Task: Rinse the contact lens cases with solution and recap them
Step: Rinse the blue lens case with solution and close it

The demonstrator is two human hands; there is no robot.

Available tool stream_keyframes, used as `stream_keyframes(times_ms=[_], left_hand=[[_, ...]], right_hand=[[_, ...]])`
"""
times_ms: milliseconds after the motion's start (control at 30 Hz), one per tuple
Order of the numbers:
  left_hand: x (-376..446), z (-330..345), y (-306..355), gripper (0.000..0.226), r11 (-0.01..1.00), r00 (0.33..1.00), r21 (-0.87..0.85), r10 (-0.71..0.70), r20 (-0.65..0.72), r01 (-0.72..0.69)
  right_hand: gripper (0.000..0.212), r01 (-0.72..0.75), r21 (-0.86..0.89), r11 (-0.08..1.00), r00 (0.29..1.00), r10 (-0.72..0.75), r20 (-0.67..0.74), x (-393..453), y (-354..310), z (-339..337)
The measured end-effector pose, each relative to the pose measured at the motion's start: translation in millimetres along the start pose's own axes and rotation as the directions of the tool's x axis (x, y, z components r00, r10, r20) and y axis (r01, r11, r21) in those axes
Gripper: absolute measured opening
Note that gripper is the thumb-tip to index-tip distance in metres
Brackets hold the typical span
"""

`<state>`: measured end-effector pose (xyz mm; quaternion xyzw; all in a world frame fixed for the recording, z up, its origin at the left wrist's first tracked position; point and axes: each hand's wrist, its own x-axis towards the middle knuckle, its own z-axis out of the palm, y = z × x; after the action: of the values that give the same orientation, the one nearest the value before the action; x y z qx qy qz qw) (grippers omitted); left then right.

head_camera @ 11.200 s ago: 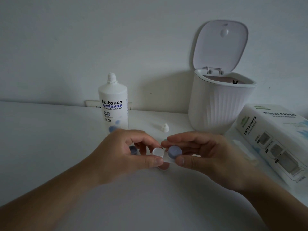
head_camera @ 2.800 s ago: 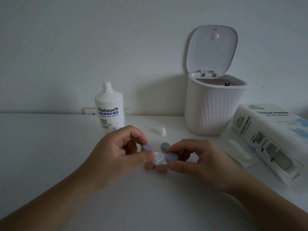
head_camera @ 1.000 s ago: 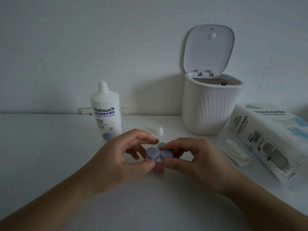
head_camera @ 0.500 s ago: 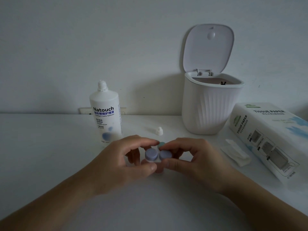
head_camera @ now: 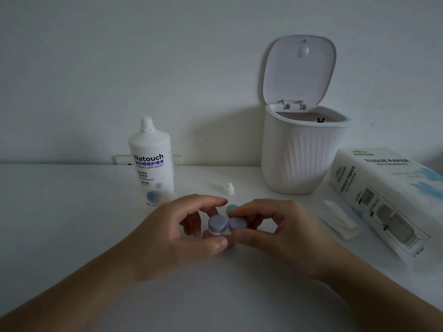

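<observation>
Just above the white table [head_camera: 72, 224], the left hand [head_camera: 177, 231] and right hand [head_camera: 280, 231] pinch a contact lens case [head_camera: 226, 225] between thumbs and forefingers, both purple caps on.

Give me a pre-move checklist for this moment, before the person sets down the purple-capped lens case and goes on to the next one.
1. Both purple caps sit on the lens case: ok.
2. Caps screwed fully tight: cannot tell; a white rim shows under the left one.
3. Case held firmly: ok; left hand and right hand each pinch a cap.
4. Solution bottle recapped: not ok; its small white cap lies on the table.
5. Next case within reach: cannot tell; only a green cap peeks out behind the fingers.
6. Bin lid open for pouring out: ok.
</observation>
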<state>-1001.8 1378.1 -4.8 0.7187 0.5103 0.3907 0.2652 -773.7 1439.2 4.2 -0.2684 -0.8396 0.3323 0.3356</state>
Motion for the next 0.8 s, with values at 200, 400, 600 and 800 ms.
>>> stream_keyframes(times_ms=[200, 400, 600, 800], left_hand=[[1.4, -1.6, 1.4, 0.033, 0.999, 0.997, 0.047, -0.010, -0.079, 0.013], [-0.7, -1.8, 1.5, 0.050, 1.000, 0.998, -0.031, -0.001, 0.061, 0.003], [0.7, -1.2, 2.8, 0.034, 0.998, 0.998, 0.068, -0.009, -0.068, 0.013], [-0.8, -1.1, 3.5, 0.047, 0.999, 1.000, 0.042, 0.020, -0.007, -0.020]], right_hand=[[0.029, 0.006, -0.021, 1.000, 1.000, -0.006, 0.018, 0.5, -0.2, -0.5], [0.036, -0.001, 0.003, 1.000, 1.000, 0.001, 0.016, 0.1, 0.7, -0.5], [0.029, -0.009, -0.017, 1.000, 1.000, 0.010, 0.027, 0.3, 0.4, -0.1], [0.036, -0.016, 0.000, 1.000, 0.999, 0.016, 0.033, -0.3, 1.4, -1.1]])
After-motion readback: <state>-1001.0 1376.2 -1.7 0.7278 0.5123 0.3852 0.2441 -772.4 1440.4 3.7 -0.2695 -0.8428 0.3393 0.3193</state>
